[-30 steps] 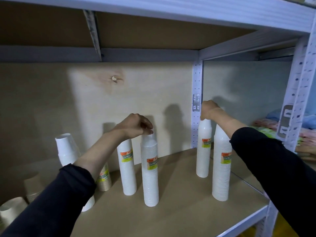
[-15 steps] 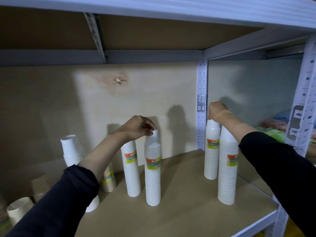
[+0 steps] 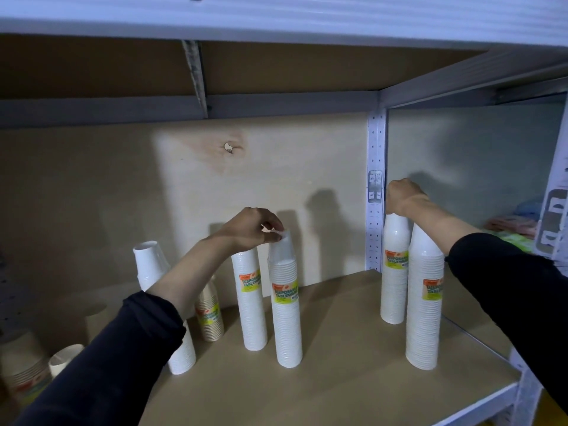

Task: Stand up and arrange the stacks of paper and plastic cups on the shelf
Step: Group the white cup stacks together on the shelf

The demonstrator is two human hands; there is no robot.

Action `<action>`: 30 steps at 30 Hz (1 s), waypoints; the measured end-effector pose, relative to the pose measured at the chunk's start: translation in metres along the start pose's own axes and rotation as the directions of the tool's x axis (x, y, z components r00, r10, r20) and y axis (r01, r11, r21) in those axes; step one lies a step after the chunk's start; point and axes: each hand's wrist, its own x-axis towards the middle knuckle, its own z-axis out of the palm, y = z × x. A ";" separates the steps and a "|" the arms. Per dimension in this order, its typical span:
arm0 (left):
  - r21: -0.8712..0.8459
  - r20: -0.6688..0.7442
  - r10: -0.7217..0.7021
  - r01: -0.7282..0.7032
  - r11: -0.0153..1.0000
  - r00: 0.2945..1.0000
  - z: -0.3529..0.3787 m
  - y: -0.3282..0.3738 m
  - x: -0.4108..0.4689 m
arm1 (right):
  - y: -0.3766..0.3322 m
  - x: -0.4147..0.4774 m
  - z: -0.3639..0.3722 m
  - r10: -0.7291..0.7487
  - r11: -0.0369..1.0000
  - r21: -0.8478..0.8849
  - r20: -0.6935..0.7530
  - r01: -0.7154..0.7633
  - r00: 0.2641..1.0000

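Note:
Several wrapped stacks of white plastic cups stand upright on the wooden shelf [image 3: 353,379]. My left hand [image 3: 250,229] pinches the wrapper at the top of the front middle stack [image 3: 287,315]; a second stack [image 3: 250,302] stands just behind it. My right hand [image 3: 402,196] is closed over the top of the far right stack [image 3: 395,278], with another tall stack [image 3: 424,302] in front under my forearm. A leaning white stack [image 3: 150,265] and a short brown paper-cup stack [image 3: 210,315] are partly hidden by my left arm.
Loose paper cups [image 3: 64,358] and a wrapped brown stack [image 3: 23,367] lie at the far left. A white perforated upright [image 3: 376,192] stands beside my right hand. The upper shelf [image 3: 276,16] hangs low overhead. Folded cloths [image 3: 513,226] sit beyond the right post.
The view has shifted slightly left and down. My left hand moved from the top of the rear middle stack to the wrapper tip of the front one. My right hand stays on its stack.

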 end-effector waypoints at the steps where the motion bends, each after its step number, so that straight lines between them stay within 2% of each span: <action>1: 0.010 -0.023 -0.001 0.002 1.000 1.000 -0.002 -0.001 -0.002 | -0.004 -0.003 -0.002 -0.014 0.999 0.029 -0.003 0.014 1.000; 6: 0.041 -0.136 -0.079 0.086 0.995 0.988 -0.017 -0.011 -0.016 | -0.038 -0.020 -0.007 -0.154 0.966 0.222 0.068 0.135 0.986; 11: 0.068 -0.220 -0.181 0.200 0.977 0.958 -0.028 -0.023 -0.039 | -0.084 -0.053 0.001 -0.354 0.832 0.499 0.139 0.243 0.925; 18: -0.029 -0.321 -0.366 0.377 0.926 0.874 -0.030 -0.044 -0.053 | -0.118 -0.069 0.019 -0.414 0.626 0.764 0.154 0.158 0.897; 23: -0.196 -0.299 -0.484 0.444 0.875 0.822 -0.009 -0.045 -0.042 | -0.128 -0.075 0.043 -0.424 0.544 0.834 0.174 0.096 0.889; 27: -0.297 -0.253 -0.557 0.484 0.823 0.791 0.012 -0.043 -0.029 | -0.133 -0.080 0.062 -0.397 0.587 0.804 0.185 0.094 0.899; 30: -0.292 -0.204 -0.573 0.509 0.810 0.794 0.024 -0.044 -0.022 | -0.136 -0.086 0.073 -0.358 0.588 0.805 0.176 0.075 0.917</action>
